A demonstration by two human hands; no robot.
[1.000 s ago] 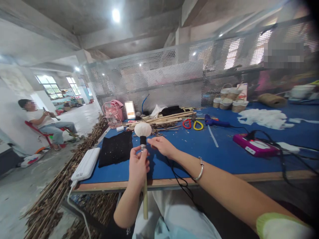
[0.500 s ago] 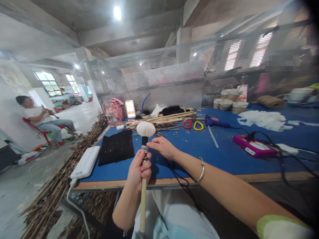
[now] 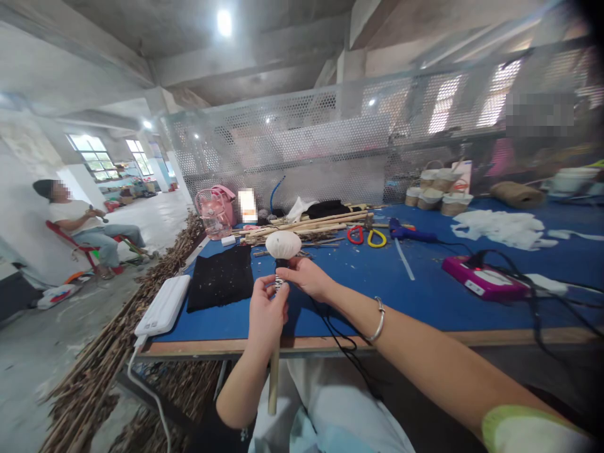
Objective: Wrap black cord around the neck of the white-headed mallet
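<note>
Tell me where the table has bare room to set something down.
Mostly bare blue tabletop lies between the right forearm, the translucent stick and the purple box; a narrow strip lies between the black cloth and the front edge. Crowded: the back, with wooden sticks, and the right, with cables around the purple box.

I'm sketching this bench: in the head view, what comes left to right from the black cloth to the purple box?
Black cloth, left hand holding wooden stick, right hand, red loop handle, yellow loop handle, blue glue gun, purple box.
</note>
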